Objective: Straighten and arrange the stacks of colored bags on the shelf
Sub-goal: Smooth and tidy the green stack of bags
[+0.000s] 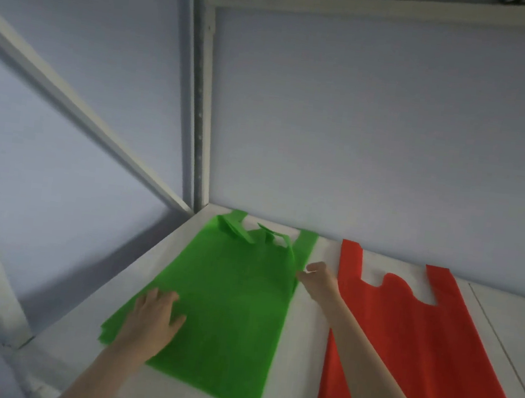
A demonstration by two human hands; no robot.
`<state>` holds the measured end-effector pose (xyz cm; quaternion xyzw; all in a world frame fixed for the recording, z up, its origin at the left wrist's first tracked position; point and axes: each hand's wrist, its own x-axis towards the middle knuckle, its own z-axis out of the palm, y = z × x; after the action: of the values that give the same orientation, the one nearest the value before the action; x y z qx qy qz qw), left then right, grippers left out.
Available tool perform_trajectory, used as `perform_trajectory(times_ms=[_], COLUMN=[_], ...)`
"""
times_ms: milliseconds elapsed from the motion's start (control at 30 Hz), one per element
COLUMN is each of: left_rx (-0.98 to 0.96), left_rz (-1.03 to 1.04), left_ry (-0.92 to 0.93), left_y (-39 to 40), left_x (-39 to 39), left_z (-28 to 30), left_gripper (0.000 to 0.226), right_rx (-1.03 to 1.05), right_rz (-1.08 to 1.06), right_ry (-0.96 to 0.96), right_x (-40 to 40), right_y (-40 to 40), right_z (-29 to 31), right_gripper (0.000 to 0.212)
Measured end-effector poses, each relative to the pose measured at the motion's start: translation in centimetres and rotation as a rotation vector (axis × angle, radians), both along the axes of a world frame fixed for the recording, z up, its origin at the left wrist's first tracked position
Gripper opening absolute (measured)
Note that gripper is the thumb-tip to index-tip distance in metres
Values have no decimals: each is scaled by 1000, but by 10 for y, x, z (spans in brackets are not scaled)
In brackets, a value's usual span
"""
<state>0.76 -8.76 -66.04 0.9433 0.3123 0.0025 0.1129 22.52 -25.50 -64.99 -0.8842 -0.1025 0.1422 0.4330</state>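
Note:
A stack of green bags lies flat on the white shelf, handles toward the back wall, several of them crumpled. My left hand rests flat on the stack's near left part, fingers spread. My right hand pinches the stack's right edge near the handles, fingers curled. To the right lies a stack of red bags, handles also toward the back. My right forearm crosses over its left side.
A white metal upright stands at the shelf's back left corner, with a diagonal brace on the left. A pale back wall closes the shelf. A seam runs through the shelf board right of the red bags.

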Motion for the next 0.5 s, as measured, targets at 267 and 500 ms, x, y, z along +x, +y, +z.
perform_trajectory(times_ms=[267,500], left_rx=[-45,-95], left_rz=[-51,-56], left_ry=[45,94], left_y=[29,37], left_x=[20,31], left_z=[-9,-6], left_gripper=[61,64], right_rx=[-235,100], right_rz=[-63,-272], right_ry=[39,247], right_x=[54,90], right_y=[59,62], right_z=[-26,-31], right_gripper=[47,48])
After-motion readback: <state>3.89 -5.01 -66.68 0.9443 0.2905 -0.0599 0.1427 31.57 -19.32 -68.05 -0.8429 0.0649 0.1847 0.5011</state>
